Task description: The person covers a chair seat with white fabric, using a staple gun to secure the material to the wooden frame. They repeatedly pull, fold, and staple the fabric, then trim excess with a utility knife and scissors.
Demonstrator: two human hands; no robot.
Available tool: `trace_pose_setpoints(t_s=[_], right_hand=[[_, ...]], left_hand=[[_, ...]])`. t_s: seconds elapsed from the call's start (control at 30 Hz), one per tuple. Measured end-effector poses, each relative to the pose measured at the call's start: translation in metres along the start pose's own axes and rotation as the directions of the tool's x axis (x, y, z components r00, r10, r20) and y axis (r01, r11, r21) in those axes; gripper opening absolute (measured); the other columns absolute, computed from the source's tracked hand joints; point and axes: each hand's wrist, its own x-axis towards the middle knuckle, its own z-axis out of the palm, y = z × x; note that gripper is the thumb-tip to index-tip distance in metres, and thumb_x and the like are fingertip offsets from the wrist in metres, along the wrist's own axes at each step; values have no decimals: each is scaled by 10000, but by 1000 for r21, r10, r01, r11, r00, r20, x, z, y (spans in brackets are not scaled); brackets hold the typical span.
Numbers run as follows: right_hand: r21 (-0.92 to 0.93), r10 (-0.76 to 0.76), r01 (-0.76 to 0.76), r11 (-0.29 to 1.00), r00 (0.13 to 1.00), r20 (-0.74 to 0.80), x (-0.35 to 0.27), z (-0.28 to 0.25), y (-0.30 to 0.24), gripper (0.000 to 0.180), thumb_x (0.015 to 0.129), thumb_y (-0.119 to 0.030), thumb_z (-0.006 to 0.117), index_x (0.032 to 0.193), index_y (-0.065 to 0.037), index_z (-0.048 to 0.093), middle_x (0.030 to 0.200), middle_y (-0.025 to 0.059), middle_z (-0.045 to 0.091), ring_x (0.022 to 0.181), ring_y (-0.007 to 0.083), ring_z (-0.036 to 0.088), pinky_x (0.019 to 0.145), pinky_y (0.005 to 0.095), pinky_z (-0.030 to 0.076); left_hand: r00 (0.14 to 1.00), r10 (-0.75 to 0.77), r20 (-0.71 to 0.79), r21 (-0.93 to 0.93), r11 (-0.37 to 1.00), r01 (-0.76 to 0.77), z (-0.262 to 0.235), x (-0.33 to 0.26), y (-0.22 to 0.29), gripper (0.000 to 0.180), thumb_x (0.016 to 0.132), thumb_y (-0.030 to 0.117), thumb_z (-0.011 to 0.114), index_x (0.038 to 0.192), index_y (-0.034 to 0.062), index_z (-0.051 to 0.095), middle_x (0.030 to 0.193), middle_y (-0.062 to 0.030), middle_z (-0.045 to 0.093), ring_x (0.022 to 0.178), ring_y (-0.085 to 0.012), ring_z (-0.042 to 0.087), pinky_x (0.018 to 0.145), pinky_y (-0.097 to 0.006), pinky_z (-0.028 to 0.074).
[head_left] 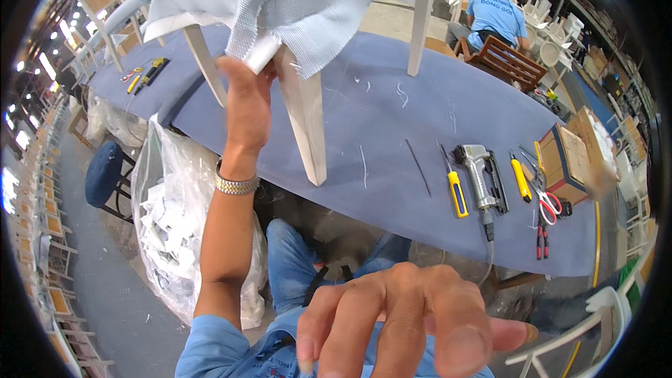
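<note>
A chair with light wooden legs (304, 129) stands on the blue-grey covered worktable (336, 161). Pale blue woven fabric (294, 7) drapes over its seat, and a frayed corner hangs beside the near leg. My left hand (248, 101), with a metal watch band on its wrist, reaches up to that corner. Its fingers close on a white strip (262, 52) at the fabric's edge; the fabric partly hides them. Low and close to the camera, my right hand (413, 315) hangs with its fingers bent and apart, and nothing shows in it.
On the table's right lie a yellow screwdriver (456, 192), a staple gun (481, 175) with a hose, a cutter (520, 178), scissors (549, 203) and pliers (542, 238). A plastic bag of scraps (171, 227) stands at left. Beyond the table, a person (495, 14) sits.
</note>
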Motion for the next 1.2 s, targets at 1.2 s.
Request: trace_pose_setpoints(t_s=[1.2], right_hand=[[-508,-437,-858,-69,484,-758,-139,-134,-162,313,1017,-161,558,1294,-18,535,1055,112,637,774,124,633,567,248,503]], left_hand=[[969,30,-244,-159,985,-70,36,39,23,577,965,386,670,1337,-37,545,1253,-156,636,1093,-195,589,971,-304,445]])
